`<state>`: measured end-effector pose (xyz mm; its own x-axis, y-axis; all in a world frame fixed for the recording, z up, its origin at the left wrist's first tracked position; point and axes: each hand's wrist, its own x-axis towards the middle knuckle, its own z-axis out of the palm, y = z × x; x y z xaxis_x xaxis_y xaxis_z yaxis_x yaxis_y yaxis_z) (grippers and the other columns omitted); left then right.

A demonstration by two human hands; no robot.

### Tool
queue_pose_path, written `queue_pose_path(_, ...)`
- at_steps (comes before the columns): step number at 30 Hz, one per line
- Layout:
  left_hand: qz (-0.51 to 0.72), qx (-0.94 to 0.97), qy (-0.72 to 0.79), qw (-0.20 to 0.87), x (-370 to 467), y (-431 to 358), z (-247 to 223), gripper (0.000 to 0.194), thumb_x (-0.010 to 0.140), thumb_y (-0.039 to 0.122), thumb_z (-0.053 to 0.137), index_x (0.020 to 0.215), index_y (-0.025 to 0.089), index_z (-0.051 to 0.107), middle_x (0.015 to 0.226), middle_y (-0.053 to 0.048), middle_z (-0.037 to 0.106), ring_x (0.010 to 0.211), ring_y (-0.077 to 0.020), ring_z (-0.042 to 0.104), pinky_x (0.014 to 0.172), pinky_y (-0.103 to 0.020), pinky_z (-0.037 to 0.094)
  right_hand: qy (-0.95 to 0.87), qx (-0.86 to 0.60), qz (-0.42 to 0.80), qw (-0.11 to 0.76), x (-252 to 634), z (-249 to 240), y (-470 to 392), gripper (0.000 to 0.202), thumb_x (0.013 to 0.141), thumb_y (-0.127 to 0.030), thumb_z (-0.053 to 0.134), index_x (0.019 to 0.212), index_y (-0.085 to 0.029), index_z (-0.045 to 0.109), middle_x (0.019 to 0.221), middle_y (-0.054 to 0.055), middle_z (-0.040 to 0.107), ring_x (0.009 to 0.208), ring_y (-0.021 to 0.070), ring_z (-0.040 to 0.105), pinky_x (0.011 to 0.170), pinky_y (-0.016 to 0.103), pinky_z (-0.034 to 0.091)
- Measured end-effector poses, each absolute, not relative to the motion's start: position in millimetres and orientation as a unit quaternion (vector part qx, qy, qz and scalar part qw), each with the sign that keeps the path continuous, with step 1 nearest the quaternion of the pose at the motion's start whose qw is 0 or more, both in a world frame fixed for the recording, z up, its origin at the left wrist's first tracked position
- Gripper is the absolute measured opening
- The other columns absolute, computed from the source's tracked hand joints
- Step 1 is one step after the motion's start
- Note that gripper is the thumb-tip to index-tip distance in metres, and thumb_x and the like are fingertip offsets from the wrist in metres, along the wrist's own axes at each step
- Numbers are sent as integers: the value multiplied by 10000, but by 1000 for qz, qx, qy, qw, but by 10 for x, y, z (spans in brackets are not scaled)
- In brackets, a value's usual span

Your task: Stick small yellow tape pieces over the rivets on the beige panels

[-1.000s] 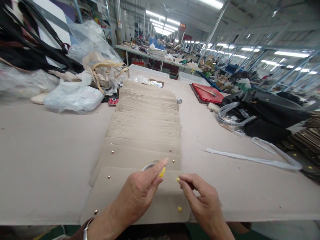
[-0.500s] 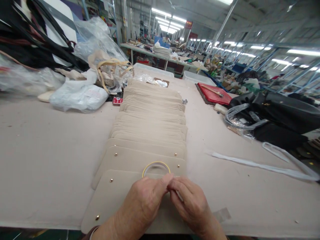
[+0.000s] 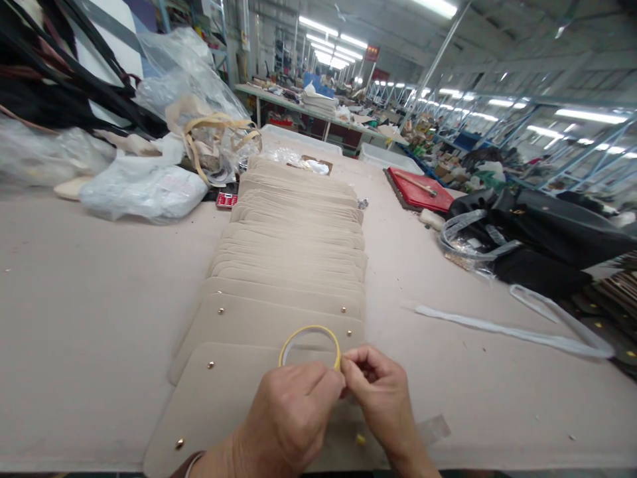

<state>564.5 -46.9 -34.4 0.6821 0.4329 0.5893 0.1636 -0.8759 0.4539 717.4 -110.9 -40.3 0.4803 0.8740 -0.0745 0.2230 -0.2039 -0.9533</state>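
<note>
Grip. The left hand (image 3: 301, 415) is closed around the near side of the roll (image 3: 286, 346), a ring of yellow tape. The right hand (image 3: 382, 395) has thumb and forefinger pinched together at the roll's right rim; whether a tape end lies between them cannot be told.

Position. The roll is held above the front panel (image 3: 233, 392), ring face toward the person. Contact between roll and panel is hidden by the left hand.

Procedure. The step in hand appears to be lifting or tearing a short piece of tape. Keep the roll steady in the left hand, pinch close to the rim, and pull briefly across the edge rather than upward. Keep pieces equal in length (an overlong piece would probably fold on itself). Avoid leaning on the panel, which could slide out of line.

Surroundings. Nearer the person than the roll, slightly right, a yellow tab (image 3: 361, 439) shows on the front panel. Left of the roll, the same panel carries two studs (image 3: 211, 365). Beyond the roll, overlapping panels (image 3: 293, 249) run away in a row. Right of the roll lies a pale strip (image 3: 497, 325).
</note>
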Motion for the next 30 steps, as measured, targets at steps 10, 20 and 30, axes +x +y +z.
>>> queue_pose_path(10,202,944,251,71,5796,-286,-729,128,922,137,486,832,193,558,808,-38,585,727,-214,532,625,-323,467,-385,-738,347,433,7620,-564,-966,359,808,-486,640,818,-133,702,582,15,632,529,147,601,524,252,508)
queue_pose_path(20,187,946,250,85,5799,-311,-758,85,889,136,544,833,199,541,819,-34,555,736,-224,492,621,-343,447,-550,-761,151,309,7575,-576,-840,223,875,-298,526,763,-193,688,723,36,720,639,161,654,639,251,496)
queue_pose_path(30,178,944,262,87,5782,-328,-785,82,889,137,542,836,198,552,808,-40,539,745,-226,475,628,-342,437,-475,-779,217,348,7624,-665,-1014,237,912,-393,514,861,-190,625,647,9,660,564,154,620,532,244,497)
